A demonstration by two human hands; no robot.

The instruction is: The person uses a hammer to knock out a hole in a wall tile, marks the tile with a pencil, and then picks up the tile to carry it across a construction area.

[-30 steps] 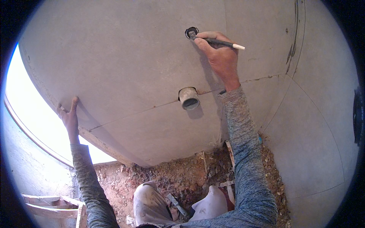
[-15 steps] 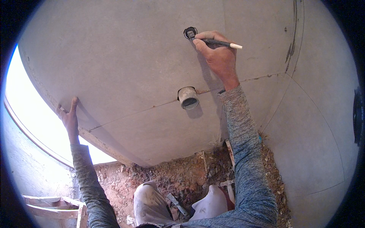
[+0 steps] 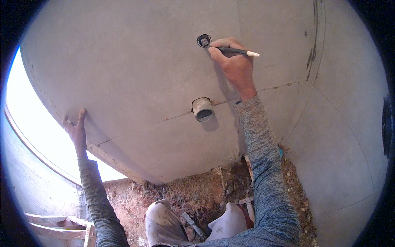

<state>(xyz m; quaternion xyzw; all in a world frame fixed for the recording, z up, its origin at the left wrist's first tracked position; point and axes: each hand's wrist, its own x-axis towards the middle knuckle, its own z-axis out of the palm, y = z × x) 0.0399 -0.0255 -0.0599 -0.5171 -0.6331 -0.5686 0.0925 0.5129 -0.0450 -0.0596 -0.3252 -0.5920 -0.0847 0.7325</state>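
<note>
A grey plastered wall [image 3: 135, 70] fills the view, with a small dark round hole [image 3: 204, 40] in its upper part. Just right of that hole, my right hand [image 3: 235, 61] pinches a slim black pen-like tool [image 3: 231, 50] with a pale rear end. Its front end points at the hole's rim and is partly covered by my fingers. My left hand [image 3: 77, 131] rests at the wall's left edge beside the bright opening, thumb and fingers apart. Between the hands and lower, a short grey pipe stub [image 3: 203, 110] sticks out of the wall.
Below the wall lies rough reddish soil [image 3: 123, 197] with stones. A hammer-like tool [image 3: 247, 201] and a flat grey tool [image 3: 191, 224] are near my knees. A wooden frame [image 3: 57, 230] stands at lower left. Another grey wall [image 3: 341, 136] meets this one at right.
The whole view has shifted slightly, so the wall and the hole sit a little lower. My right hand stays beside the hole with the pen-like tool; my left hand keeps its place at the edge.
</note>
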